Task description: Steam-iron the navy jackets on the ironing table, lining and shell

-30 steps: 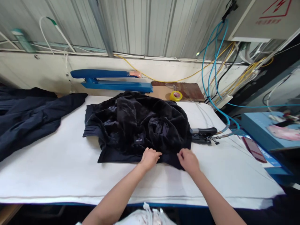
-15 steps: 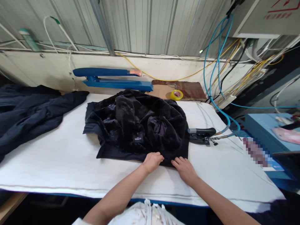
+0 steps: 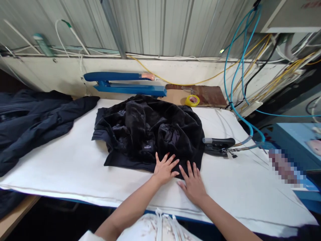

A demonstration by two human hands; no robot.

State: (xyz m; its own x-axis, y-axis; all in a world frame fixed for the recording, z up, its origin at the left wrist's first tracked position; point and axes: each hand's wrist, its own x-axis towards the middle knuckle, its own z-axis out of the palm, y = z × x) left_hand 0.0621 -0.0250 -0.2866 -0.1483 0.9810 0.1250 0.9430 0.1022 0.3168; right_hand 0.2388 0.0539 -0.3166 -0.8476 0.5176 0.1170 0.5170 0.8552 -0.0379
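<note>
A black jacket (image 3: 140, 124) with a plush lining lies spread on the white padded table (image 3: 75, 164), its lining and label facing up. My left hand (image 3: 165, 170) rests flat on the jacket's near edge, fingers spread. Beside it, my right hand (image 3: 193, 185) is laid open too, fingertips on the same edge and palm over the table cover. Against the jacket's right side stands a steam iron (image 3: 218, 145) with a black handle, its front end touching or just under the cloth; I cannot tell which.
Another dark garment (image 3: 37, 117) is heaped at the left. Behind the jacket are a blue sleeve board (image 3: 125, 83) and a roll of yellow tape (image 3: 192, 100). Blue hoses (image 3: 233, 83) hang down to the iron. At the right is a blue box-like unit (image 3: 298, 140).
Both hands have gone from curled fingers pinching the jacket's near edge to spread fingers lying flat on it. The view has shifted slightly; the iron stays in place.
</note>
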